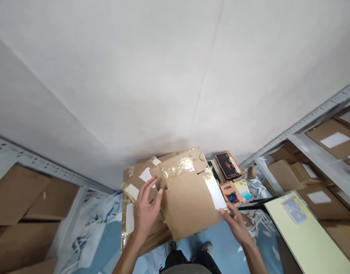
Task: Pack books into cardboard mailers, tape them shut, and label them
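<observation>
One flattened cardboard box [192,201] overlaps the cardboard stack [136,175], right hand [234,223] pinching its lower right corner, left hand [146,208] open at its left edge; books [226,166] lie to its right.

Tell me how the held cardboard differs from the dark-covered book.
The cardboard looks much larger in view than the book. The cardboard is brown with a white label and shiny tape; the book's cover is mostly dark with some orange. The right hand grips the cardboard's edge; no hand touches the book. Both show flat faces.
</observation>
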Motion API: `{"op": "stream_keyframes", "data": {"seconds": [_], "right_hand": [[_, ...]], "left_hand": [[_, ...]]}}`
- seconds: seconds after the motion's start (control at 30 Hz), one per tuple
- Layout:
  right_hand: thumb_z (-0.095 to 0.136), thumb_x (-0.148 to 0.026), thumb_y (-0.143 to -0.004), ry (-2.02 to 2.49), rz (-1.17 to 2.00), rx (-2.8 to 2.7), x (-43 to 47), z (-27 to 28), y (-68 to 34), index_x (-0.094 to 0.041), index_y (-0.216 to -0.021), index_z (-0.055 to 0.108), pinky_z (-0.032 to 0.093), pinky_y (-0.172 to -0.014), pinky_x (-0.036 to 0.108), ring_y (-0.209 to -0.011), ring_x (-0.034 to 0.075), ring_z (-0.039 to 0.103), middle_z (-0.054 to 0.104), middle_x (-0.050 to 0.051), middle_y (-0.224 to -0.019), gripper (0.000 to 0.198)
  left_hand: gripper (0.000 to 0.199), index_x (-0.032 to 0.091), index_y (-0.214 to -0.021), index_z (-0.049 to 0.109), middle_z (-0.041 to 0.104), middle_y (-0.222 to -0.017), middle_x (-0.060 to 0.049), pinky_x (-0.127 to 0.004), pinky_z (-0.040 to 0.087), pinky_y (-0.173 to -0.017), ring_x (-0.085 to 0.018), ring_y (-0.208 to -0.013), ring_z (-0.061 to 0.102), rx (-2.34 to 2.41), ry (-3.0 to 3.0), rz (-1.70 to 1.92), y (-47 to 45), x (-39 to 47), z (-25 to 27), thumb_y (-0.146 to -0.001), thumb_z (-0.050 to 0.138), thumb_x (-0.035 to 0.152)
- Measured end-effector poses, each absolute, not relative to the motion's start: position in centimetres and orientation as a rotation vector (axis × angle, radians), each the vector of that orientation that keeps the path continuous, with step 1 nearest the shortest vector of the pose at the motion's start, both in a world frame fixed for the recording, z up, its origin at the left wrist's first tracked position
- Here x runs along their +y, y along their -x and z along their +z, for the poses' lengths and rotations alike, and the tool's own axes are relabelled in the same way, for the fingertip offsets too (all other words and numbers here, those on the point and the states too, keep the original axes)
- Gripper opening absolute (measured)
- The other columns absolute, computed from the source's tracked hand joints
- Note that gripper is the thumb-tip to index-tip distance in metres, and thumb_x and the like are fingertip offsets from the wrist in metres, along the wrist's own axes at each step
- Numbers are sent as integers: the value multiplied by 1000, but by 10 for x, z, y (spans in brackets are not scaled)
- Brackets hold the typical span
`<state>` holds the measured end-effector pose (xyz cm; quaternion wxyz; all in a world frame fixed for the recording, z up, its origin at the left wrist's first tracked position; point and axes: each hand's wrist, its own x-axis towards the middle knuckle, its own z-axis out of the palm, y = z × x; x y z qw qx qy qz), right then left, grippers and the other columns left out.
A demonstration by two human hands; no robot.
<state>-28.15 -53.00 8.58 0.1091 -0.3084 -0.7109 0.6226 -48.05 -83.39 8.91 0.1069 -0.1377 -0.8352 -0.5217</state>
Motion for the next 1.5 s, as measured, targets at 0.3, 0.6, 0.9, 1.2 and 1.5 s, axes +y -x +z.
{"op": "stream_keyframes", "data": {"seconds": [0.3, 0.6, 0.9, 1.2, 1.5], "right_hand": [[89, -75, -74, 1092, 1570, -1994, -443, 140, 135, -24, -81, 75, 47, -67, 31, -74, 22, 55, 63, 3, -77, 53], [84, -69, -84, 1166, 1382, -1819, -373, 145, -27, -24, -83, 75, 48, -64, 30, -69, 20, 56, 64, 2, -75, 46], [94, -68, -73, 1248, 1434, -1341, -298, 113, -169, -24, -126, 78, 60, -97, 42, -110, 32, 74, 81, 12, -122, 71], [88, -64, -86, 1282, 1365, -1227, -243, 48, -241, -26, -106, 78, 61, -101, 45, -108, 29, 77, 84, 9, -110, 44], [78, -74, -90, 1496, 1089, -1263, -176, 40, -274, -25, -107, 71, 65, -95, 49, -104, 31, 79, 83, 13, -109, 52]], "left_hand": [[75, 24, -168, 45, 54, -169, -16, -59, 41, -132, -34, -158, 51, -2540, 1151, -1678, 471, -681, 105, -104, 65, 58], [64, 21, -145, 65, 70, -152, -15, -47, 51, -123, -31, -140, 67, -2534, 1779, -1834, 368, -506, 99, -95, 72, 59], [52, 21, -115, 63, 78, -116, -9, -41, 59, -103, -27, -112, 74, -2631, 1867, -2173, 227, -368, 79, -92, 71, 66], [52, 23, -118, 61, 78, -124, -9, -42, 56, -108, -29, -123, 72, -2657, 1819, -2536, 134, -260, 60, -89, 80, 62], [41, 22, -113, 63, 77, -116, -10, -43, 55, -106, -30, -117, 73, -2656, 2191, -2431, 99, -118, 13, -86, 78, 49]]}}
